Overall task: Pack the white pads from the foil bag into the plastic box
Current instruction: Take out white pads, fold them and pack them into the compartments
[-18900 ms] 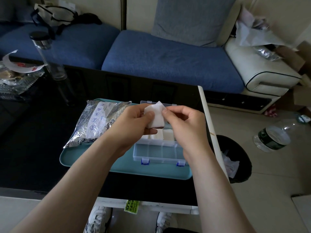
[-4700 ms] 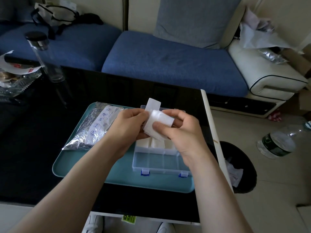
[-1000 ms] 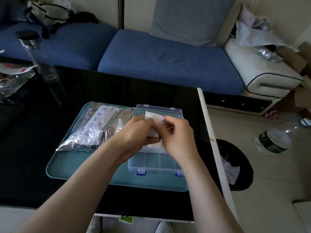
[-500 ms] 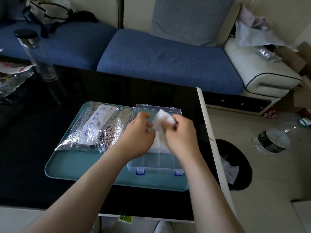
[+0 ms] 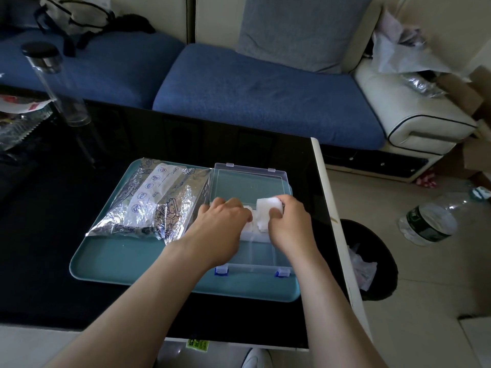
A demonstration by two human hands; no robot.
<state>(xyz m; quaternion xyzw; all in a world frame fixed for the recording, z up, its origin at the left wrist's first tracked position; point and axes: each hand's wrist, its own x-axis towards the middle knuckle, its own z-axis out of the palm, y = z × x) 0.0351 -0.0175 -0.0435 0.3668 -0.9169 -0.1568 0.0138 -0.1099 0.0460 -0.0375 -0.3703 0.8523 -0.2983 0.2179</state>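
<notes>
Partway: mid-frame, the right hand (image 5: pixel 289 223) pinches a white pad (image 5: pixel 267 204) over the half-filled plastic box (image 5: pixel 261 252); the left hand (image 5: pixel 221 225) has its grip hidden; the foil bag (image 5: pixel 154 203) looks full.

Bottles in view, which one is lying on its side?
The green-labelled plastic bottle on the floor; the black-capped clear bottle stands upright on the table.

White pads (image 5: pixel 257 222) sit in the open clear plastic box (image 5: pixel 252 267) (lid laid back), crinkled foil bag (image 5: pixel 151 205) beside it.

white pads (image 5: pixel 267 208), silver foil bag (image 5: pixel 156 205), teal tray (image 5: pixel 127 261)
</notes>
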